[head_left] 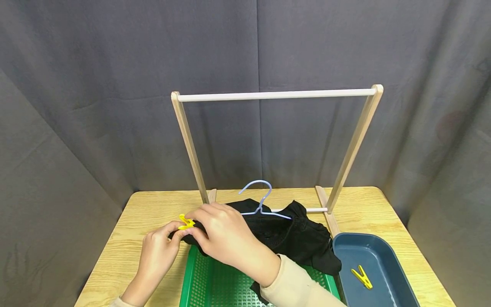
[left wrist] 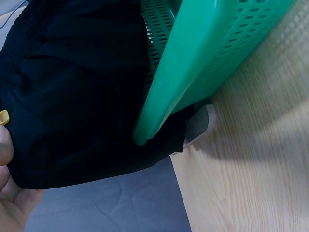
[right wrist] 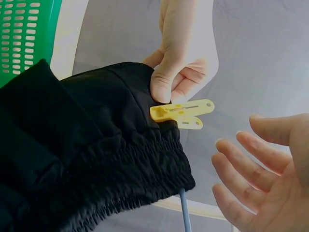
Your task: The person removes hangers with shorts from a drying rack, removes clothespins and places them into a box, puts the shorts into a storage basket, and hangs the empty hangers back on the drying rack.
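Note:
A black garment with a gathered elastic waistband (right wrist: 130, 169) lies around a light-blue hanger (head_left: 262, 200), whose hook stands up above the cloth. A yellow clothespin (right wrist: 176, 112) is clipped onto the garment's edge beside the waistband, its two handles pointing outward. Right next to the clothespin, my left hand (head_left: 159, 249) pinches the cloth between thumb and fingers. My right hand (right wrist: 265, 174) is close by with fingers spread and relaxed, apart from the clothespin in the right wrist view. From the head view, this hand covers part of the garment and hanger.
Under the garment stands a green perforated basket (head_left: 189, 277). A wooden rack with a white top bar (head_left: 276, 94) rises behind it. At the right, a dark blue tray (head_left: 399, 273) holds another yellow clothespin (head_left: 362, 277). Grey curtains (head_left: 215, 47) surround the wooden table (head_left: 153, 204).

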`<state>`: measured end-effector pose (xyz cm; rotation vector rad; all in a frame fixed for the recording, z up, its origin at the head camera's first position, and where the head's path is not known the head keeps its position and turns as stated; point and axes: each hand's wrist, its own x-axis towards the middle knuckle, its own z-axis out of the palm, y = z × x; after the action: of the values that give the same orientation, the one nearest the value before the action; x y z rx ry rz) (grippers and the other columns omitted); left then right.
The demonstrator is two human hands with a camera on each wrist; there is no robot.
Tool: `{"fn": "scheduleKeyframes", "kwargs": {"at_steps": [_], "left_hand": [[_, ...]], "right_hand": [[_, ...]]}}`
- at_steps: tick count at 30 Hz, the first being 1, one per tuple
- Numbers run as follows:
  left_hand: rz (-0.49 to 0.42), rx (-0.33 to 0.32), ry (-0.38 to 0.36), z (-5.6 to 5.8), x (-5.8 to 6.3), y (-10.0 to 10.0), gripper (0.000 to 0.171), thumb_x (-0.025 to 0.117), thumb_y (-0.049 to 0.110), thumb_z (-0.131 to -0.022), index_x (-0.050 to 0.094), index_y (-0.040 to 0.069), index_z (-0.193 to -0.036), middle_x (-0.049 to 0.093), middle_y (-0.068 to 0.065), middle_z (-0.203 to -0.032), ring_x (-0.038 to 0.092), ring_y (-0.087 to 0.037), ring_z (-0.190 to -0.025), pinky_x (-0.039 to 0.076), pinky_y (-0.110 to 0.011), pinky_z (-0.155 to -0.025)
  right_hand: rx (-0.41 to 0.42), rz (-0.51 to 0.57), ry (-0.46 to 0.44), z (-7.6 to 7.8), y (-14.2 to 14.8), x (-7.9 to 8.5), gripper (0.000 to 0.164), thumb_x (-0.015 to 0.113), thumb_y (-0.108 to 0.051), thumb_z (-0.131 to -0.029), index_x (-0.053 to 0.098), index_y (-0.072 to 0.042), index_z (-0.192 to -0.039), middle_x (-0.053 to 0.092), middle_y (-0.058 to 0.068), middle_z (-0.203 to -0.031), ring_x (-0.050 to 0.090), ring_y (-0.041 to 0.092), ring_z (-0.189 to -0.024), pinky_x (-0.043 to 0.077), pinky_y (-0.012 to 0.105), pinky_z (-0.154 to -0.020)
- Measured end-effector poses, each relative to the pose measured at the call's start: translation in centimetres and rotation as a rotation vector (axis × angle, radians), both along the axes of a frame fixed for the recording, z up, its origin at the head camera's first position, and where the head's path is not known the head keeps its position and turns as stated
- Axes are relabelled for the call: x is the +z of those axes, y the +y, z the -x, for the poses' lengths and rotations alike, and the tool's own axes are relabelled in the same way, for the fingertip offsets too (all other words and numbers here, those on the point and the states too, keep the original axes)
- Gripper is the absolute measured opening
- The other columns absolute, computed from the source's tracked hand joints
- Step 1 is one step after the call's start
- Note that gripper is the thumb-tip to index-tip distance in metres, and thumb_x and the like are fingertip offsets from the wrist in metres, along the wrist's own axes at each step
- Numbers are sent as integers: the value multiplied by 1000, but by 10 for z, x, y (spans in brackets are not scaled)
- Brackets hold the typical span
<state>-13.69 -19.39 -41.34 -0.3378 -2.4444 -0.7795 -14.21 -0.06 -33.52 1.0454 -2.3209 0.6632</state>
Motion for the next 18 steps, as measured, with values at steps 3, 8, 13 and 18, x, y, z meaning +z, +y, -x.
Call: {"fn": "scheduleKeyframes", "kwargs": {"at_steps": [3,8,13,18], "left_hand": [[-1,-2,2,1,0,-1,11,82,9,-76,74,9,-85,72,0,-78,45,0,-52,47,-26,-54],[-1,-12,10,1,-1,-1,13,82,3,-76,74,8,-85,73,-1,-77,55,-5,-53,50,-28,-54],[1,-22,27,1,-1,-1,16,81,-5,-75,74,7,-84,73,-2,-75,68,-14,-63,51,-28,-54],[-10,-29,16,0,-2,-1,18,80,-7,-75,75,7,-84,72,-1,-73,66,-12,-61,48,-24,-51]], "right_hand": [[-18,-6,3,2,-5,-1,18,75,-28,-89,73,-16,-103,70,-7,-96,64,11,-89,51,26,-82],[-38,-50,-1,5,-13,-1,20,74,-25,-89,72,-16,-108,70,-6,-102,63,10,-92,51,25,-81],[-65,-124,-31,7,-20,-3,32,76,-30,-88,69,-15,-115,68,-6,-107,63,11,-96,51,24,-80],[-100,-192,-44,8,-25,-9,40,79,-32,-85,67,-14,-118,68,-5,-108,63,11,-100,51,24,-83]]}}
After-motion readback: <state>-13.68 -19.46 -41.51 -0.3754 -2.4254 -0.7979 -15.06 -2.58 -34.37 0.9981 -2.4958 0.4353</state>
